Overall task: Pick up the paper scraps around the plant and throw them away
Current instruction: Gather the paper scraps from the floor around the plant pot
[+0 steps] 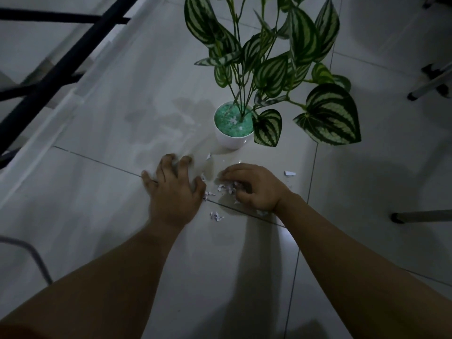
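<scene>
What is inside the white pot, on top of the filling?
The white pot is filled to the rim with green granules. The plant stems rise from them, and a few pale paper scraps lie on top. Anything beneath the granules is covered.

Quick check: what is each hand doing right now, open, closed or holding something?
Left hand: open, fingers spread flat on the floor, holding nothing.
Right hand: fingers curled over a cluster of paper scraps; a firm grip cannot be told.
</scene>
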